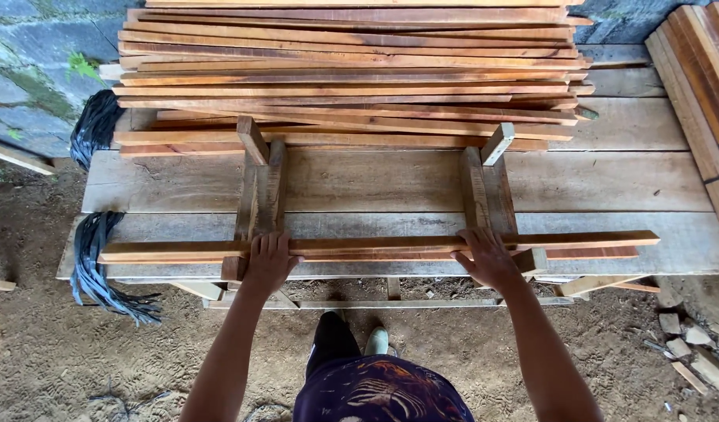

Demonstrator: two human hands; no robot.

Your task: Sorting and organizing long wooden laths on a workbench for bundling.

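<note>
L hand (270, 262) & R hand (488, 258) lie flat, fingers spread, on long slats (375, 246) at near bench (609, 187) edge, pressing, not gripping; slats rest across two wood cradles (259, 195); behind, big slat stack (351, 70); black straps (94, 266) hang off left end.

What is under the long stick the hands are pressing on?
Under the long slat sit two short wooden cross blocks, another slat, and the plank bench. The left hand and right hand cover parts of the slat, so what lies beneath them stays hidden.
</note>
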